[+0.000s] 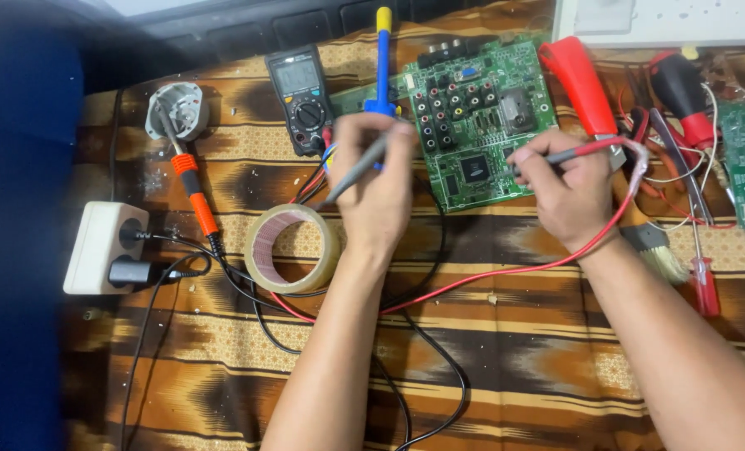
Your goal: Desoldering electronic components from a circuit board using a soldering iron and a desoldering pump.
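While both hands grip meter probes, left hand [378, 179] black, right hand [571, 188] red, circuit board [481, 125] testing proceeds; next contact demands steady tips.

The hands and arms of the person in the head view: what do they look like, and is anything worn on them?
Both forearms are bare up to the bottom edge of the picture; no sleeves show. The left hand and the right hand wear no gloves. No ring, watch or bracelet can be seen on the fingers or wrists. The fingernails are too small to describe.
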